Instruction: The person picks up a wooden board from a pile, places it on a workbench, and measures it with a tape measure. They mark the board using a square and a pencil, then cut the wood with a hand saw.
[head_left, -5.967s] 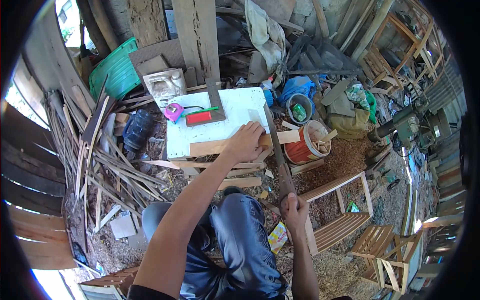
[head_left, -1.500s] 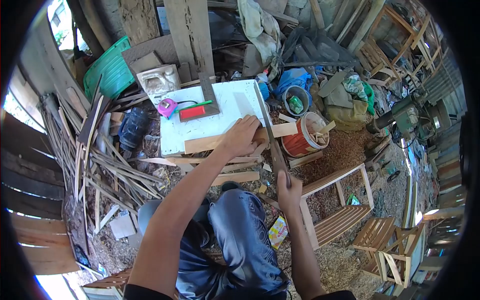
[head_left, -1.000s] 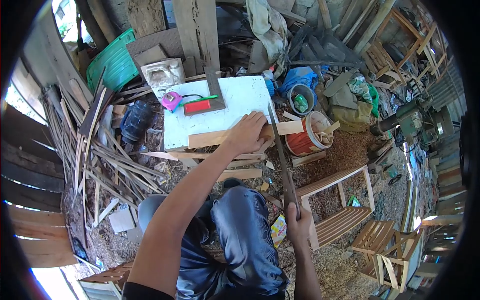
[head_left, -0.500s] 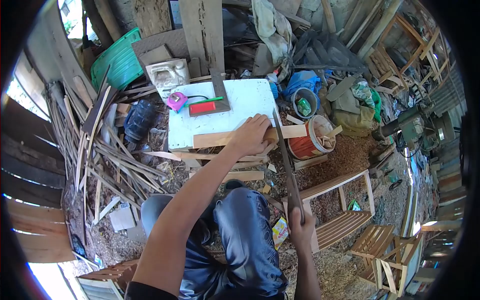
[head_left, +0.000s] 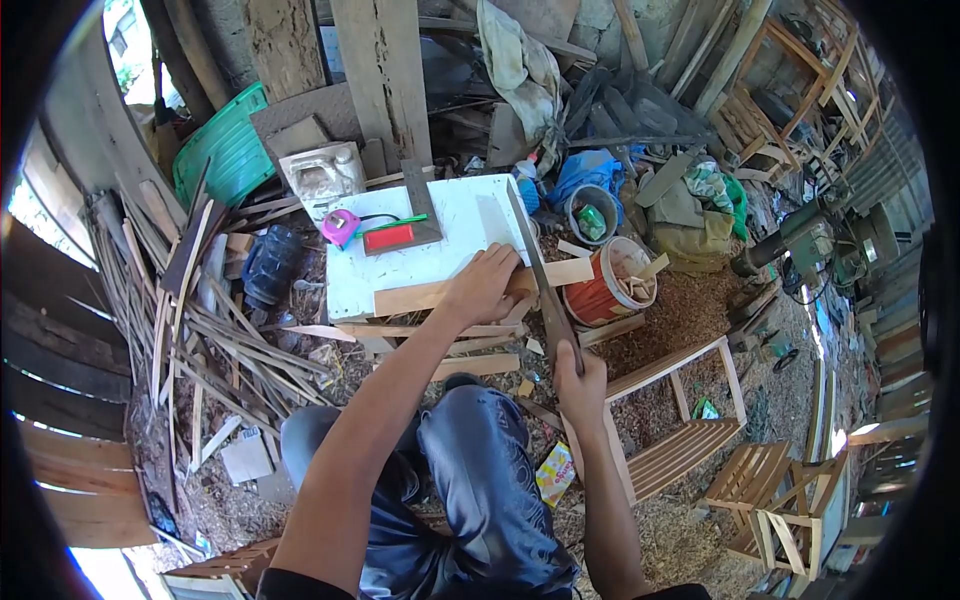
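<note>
Left hand (head_left: 483, 287) lies flat, fingers close together, pressing the wood slat (head_left: 415, 297) onto the white tabletop (head_left: 400, 262). The slat's right end overhangs twd the orange bucket (head_left: 605, 290). Right hand (head_left: 580, 378) is wrapped tight round the handle of the saw (head_left: 540, 275), blade crossing the slat just beside my fingers. Slat looks light, stiff and dry, prob. apt to skate w/o weight on it, so I pin it close to the cut. Blade's thin, likely whippy; I grip the handle only.

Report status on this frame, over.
Left grip pressing wooden slat onto white board. Right grip on handsaw, blade across slat. Nothing blocking the cut.
</note>
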